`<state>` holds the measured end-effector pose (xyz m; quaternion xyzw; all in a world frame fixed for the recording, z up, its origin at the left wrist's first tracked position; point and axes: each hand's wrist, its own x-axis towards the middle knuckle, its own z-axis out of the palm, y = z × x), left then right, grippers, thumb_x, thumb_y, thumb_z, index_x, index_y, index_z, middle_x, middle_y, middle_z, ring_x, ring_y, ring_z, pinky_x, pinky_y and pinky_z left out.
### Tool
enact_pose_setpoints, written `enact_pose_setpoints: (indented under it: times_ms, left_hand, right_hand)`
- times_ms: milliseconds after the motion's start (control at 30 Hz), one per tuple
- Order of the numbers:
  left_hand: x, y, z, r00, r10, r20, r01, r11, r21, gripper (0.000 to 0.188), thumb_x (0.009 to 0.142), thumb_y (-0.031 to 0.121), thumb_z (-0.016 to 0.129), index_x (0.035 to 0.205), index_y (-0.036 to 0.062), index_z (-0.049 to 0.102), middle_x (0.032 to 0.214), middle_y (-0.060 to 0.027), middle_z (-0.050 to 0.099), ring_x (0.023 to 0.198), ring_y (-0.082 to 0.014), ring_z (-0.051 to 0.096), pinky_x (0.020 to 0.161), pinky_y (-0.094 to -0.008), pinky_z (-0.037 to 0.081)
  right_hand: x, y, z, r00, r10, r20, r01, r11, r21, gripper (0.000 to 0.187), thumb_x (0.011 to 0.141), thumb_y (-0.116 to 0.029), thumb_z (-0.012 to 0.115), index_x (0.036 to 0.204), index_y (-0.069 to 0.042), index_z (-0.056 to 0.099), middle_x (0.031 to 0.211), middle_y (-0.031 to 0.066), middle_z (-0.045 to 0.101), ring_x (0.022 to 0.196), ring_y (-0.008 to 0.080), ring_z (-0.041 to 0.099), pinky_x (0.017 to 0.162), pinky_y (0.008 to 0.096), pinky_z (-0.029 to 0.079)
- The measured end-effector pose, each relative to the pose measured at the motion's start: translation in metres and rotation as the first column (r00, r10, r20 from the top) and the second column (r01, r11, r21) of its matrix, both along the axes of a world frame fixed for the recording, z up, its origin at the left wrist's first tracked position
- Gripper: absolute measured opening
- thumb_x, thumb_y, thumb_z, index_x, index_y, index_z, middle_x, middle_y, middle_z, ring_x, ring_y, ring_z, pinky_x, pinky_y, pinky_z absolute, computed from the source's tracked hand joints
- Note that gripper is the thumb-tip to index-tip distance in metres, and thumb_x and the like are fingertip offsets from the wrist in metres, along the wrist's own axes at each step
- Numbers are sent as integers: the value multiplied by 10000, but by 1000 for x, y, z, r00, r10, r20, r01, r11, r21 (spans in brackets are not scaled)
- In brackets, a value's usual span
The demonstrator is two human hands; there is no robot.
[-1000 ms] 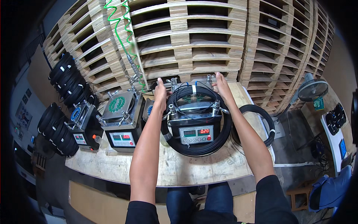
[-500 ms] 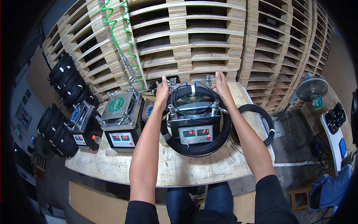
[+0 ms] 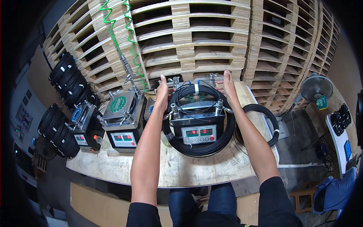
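A large coil of black cable (image 3: 221,145) rings the black machine (image 3: 187,122) in front of me, with thinner loops over its top. A pale tie wraps its upper edge. On the machine's front is a panel (image 3: 198,135) with red digits. My left hand (image 3: 163,92) is at the machine's far left, thumb up and fingers stretched toward the coil. Opposite it, my right hand (image 3: 227,87) has one digit pointing up and the others reaching inward near a metal clamp post (image 3: 212,79). Both hands look open; the coil and posts partly hide where the fingertips touch.
Similar machines (image 3: 123,125) with metal clamps stand to the left, beside a small bottle with an orange cap (image 3: 97,138). Black cable coils (image 3: 56,130) are stacked farther left; another coil (image 3: 275,128) lies right. Wooden pallets (image 3: 185,30) rise behind; a fan (image 3: 317,89) stands right.
My hands have spread slightly apart, and the right hand's fingers now reach more inward. The red digits on the panel of the machine before me have changed.
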<state>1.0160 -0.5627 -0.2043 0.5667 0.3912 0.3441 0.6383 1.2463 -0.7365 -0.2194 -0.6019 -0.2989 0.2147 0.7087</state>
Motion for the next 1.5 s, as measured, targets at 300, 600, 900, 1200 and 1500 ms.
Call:
enact_pose_setpoints:
  times_ms: [300, 600, 900, 1200, 1500]
  left_hand:
    - [0, 7, -10, 1000, -17, -15, 18, 998, 66, 862, 983, 716, 339, 1491, 21, 387, 1323, -214, 552, 1049, -250, 638, 894, -397, 512]
    - [1, 12, -11, 998, 26, 50, -31, 994, 109, 731, 1018, 627, 365, 1313, -23, 523, 1096, -93, 635, 831, -186, 668, 689, -354, 449]
    - [6, -4, -5, 995, 93, 43, -100, 972, 211, 745, 1042, 593, 324, 1294, -70, 553, 1098, -118, 626, 865, -226, 631, 829, -402, 494]
    - [4, -3, -2, 963, 168, -210, -96, 945, 314, 754, 1008, 621, 378, 1275, -51, 591, 1024, -168, 689, 847, -252, 660, 801, -391, 499]
    - [8, 16, -21, 965, 210, -158, -98, 845, 526, 781, 1001, 618, 415, 1390, -53, 506, 1218, -234, 645, 1109, -323, 631, 981, -378, 453]
  right_hand:
    - [8, 13, -12, 972, 29, 233, -19, 999, -43, 583, 1068, -479, 404, 1473, -60, 418, 1280, 99, 576, 787, 130, 632, 620, 260, 501]
    - [0, 9, -5, 977, 36, 211, -53, 996, 78, 573, 1068, -477, 408, 1479, -77, 432, 1075, 108, 620, 825, 124, 623, 655, 256, 521]
    - [-9, 1, 3, 968, -49, 245, 73, 993, -88, 525, 1061, -432, 424, 1402, -41, 504, 1022, 128, 668, 743, 166, 629, 657, 309, 529]
    - [10, 14, -13, 939, 26, 342, -8, 998, -57, 480, 1056, -363, 478, 1403, -32, 489, 1157, 136, 642, 781, 153, 656, 673, 291, 516]
    - [-2, 11, -5, 956, -14, 292, 33, 998, -62, 423, 1026, -339, 536, 1328, -45, 551, 947, 132, 681, 742, 179, 668, 659, 319, 553]
